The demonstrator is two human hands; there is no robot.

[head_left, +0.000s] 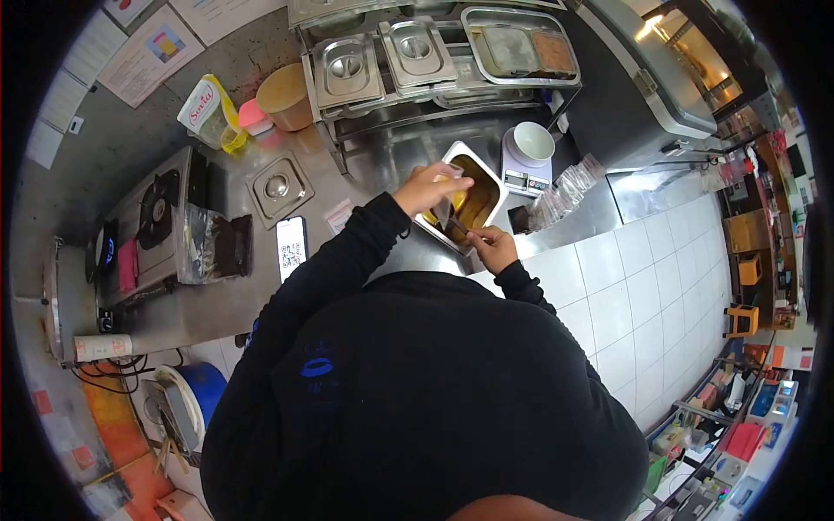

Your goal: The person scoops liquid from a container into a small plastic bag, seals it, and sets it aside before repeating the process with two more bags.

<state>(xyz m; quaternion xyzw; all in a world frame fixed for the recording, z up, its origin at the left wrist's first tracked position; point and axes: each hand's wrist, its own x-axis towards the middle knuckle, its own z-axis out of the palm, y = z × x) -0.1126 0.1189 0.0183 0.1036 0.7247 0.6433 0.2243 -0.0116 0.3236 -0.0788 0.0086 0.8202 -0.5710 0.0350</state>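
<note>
A white rectangular tub point(502, 193) with brown, glossy contents stands on the steel counter in front of me. Over its near left part, my left hand point(427, 191) is closed around a small clear plastic bag point(444, 211), as far as I can make out. My right hand point(493, 250) is at the tub's near right edge. Its fingers pinch the handle of a thin metal utensil point(458, 225) that reaches over the tub towards the bag. The utensil's tip is hidden, so its kind does not show.
A white bowl point(533, 143) sits on a kitchen scale point(521, 181) beyond the tub, with clear plastic packets point(565, 195) beside it. Lidded steel pans point(347, 69) fill the rack ahead. Leftward are a phone point(292, 247), a loose steel lid point(280, 187) and a gas stove point(148, 217).
</note>
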